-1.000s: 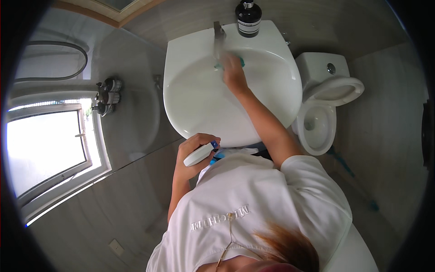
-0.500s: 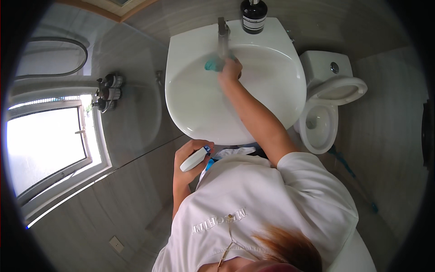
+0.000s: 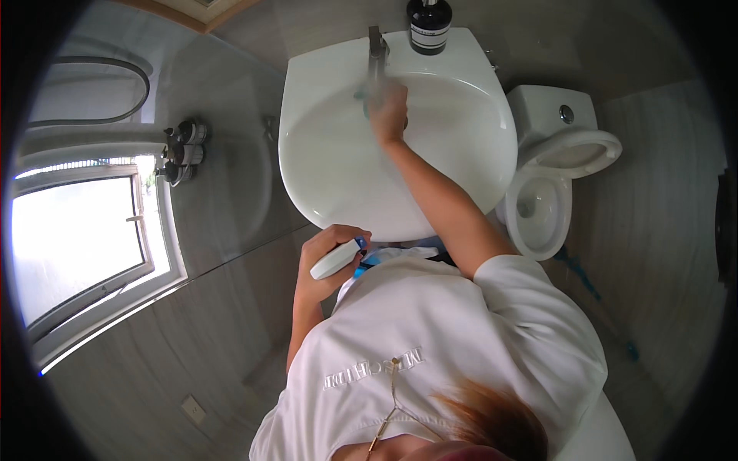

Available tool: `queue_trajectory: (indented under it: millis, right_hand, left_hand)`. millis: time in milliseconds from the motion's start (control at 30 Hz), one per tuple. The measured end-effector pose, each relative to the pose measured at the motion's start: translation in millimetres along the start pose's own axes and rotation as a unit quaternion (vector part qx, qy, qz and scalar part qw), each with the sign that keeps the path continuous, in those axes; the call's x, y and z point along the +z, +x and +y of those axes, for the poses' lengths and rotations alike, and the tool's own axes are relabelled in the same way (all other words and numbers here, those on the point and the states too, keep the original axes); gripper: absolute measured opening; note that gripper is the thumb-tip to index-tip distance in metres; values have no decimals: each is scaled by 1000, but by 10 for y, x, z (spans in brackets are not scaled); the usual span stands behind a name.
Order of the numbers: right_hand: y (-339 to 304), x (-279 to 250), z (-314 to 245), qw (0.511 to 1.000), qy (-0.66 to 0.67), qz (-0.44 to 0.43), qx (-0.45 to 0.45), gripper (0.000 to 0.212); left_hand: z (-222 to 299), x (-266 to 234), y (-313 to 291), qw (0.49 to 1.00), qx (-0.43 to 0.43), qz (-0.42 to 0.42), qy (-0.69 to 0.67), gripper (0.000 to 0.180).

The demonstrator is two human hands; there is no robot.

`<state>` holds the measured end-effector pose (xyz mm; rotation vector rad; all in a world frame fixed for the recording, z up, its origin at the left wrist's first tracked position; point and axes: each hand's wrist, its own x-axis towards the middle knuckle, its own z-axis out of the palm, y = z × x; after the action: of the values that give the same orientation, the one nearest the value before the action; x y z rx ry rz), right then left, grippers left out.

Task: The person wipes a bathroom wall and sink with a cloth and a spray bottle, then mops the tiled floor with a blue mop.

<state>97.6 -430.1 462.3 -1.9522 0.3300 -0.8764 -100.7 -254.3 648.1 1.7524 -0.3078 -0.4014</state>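
1. At the far side of the white sink (image 3: 361,184), R hand (image 3: 390,111) is on the spout end of the metal faucet (image 3: 376,58), arm stretched across the basin.
2. R fingers: curled tight w/ teal cloth (image 3: 359,95) bunched in them, against the spout. Motion blur there, so can't tell each finger's exact pos.
3. Cloth loc: mostly hidden under R hand; just a bit pokes out on its L side, above the basin.
4. L hand (image 3: 310,261) is near the sink's front edge, by the person's waist, gripping a spray bottle w/ white head (image 3: 334,261) & blue nozzle (image 3: 360,243). L fingers wrapped round it, closed; lower part of bottle mostly hidden, can't tell its shape.
5. Dark pump bottle w/ pale label (image 3: 429,38) stands upright on the sink's back ledge, R of faucet, apart from R hand.
6. R of sink: white toilet (image 3: 550,107), seat up; teal-ended stick (image 3: 582,278) on the floor next to it.
7. L wall: window (image 3: 81,246) ajar, rack of dark bottles (image 3: 183,152) beside it, grey hose (image 3: 147,94) looped above.
8. Person's top: white tee (image 3: 430,323), short sleeves.
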Motion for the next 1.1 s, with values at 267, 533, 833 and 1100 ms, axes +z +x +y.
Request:
queue_trajectory:
  millis: [267,533,833,1100]
  right_hand:
    - [303,-449,556,899,-213,-177,-340,12]
    - [722,-840,146,901,-114,-155,-387,28]
    - [860,-1363,878,659,-355,-382,-542,24]
    - [803,-1735,419,624,-315,-634,-331,26]
  left_hand:
    - [-40,-118,2,999,31,-6,13,30]
    - [-185,-197,-22,999,12,16,-47,31]
    - [-221,-229,-130,997,42,37,-45,33]
    - [-375,-264,-430,988,38,127,-79,35]
